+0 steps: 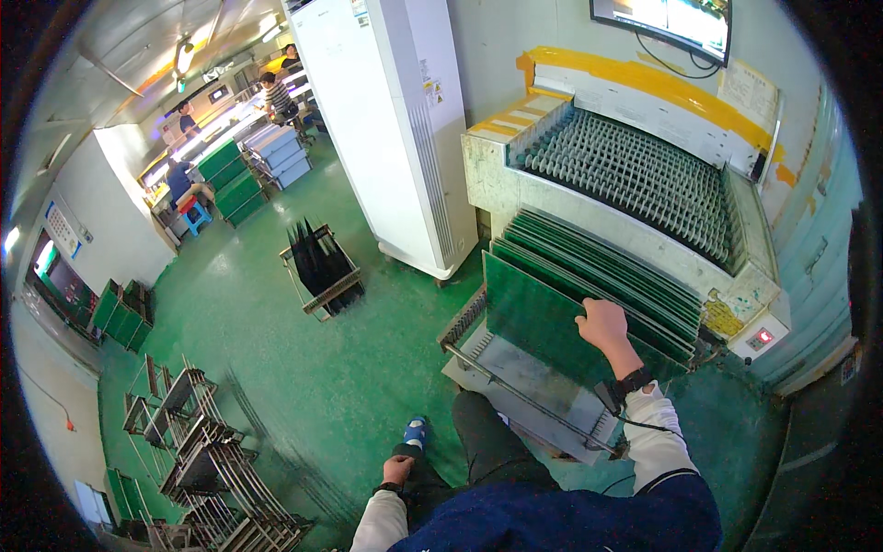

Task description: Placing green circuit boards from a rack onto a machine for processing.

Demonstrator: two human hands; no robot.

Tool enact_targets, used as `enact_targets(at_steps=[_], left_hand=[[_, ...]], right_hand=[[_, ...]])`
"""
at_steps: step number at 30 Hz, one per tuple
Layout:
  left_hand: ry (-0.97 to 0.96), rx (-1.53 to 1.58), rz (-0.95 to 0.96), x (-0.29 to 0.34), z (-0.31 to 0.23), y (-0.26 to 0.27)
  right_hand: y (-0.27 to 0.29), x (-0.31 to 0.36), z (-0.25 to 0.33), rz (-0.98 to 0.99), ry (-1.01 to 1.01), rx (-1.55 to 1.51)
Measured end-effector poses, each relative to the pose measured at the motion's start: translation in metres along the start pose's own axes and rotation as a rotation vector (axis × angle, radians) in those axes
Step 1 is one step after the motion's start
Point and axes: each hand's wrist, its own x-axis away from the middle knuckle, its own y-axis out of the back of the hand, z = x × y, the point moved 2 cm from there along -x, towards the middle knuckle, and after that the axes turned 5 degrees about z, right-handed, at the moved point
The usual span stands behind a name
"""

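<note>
The large, flat, rectangular green panel (529, 308) leans at the front of a row, in a low metal rack with toothed rails (508, 386). My right hand (604, 327) is closed on its upper edge; the fingertips are hidden, so I cannot tell how firmly they pinch. Just behind it stands a close-packed row of thin green sheets (612, 265), tilted the same way. Beyond them is a pale, scuffed, box-shaped machine (478, 175) with its bed of grey, disc-lined rollers (635, 179). My left hand (398, 469), well apart from the panel, rests near my left knee with its fingers curled in; I cannot tell if it holds anything. Farther out, a small metal-framed rack (333, 293) with upright black sheets (311, 253) sits on the glossy green floor (386, 350), near a tall white cabinet (368, 120). Bare-framed metal racks (207, 451) crowd together on my left.
</note>
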Motion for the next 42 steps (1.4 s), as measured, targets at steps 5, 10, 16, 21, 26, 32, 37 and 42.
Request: enact_targets(at_steps=[5,10,16,21,26,32,37,42], left_hand=[[-0.016,0.011,-0.018,-0.002,0.011,0.003],[-0.022,0.043,0.014,-0.002,0.003,-0.002],[-0.048,-0.053,-0.034,-0.009,0.013,-0.001],[-0.015,-0.074,-0.023,-0.012,0.016,-0.002],[-0.025,-0.066,-0.016,-0.01,0.016,0.001],[0.032,-0.049,0.026,-0.001,0.001,0.002],[-0.115,-0.108,0.014,-0.007,-0.001,0.0],[0.002,-0.085,0.045,-0.017,0.019,0.005]], right_hand=[[0.0,0.0,0.006,-0.004,0.027,-0.013],[0.001,0.001,0.001,-0.005,0.013,-0.006],[0.0,-0.001,0.002,0.004,0.02,-0.005],[-0.001,-0.001,0.001,0.004,0.022,-0.006],[0.0,0.0,0.005,-0.002,0.015,-0.02],[-0.011,-0.008,-0.014,-0.072,0.147,-0.101],[0.054,0.005,-0.001,-0.104,0.179,-0.029],[0.133,0.023,0.0,-0.214,0.172,-0.063]])
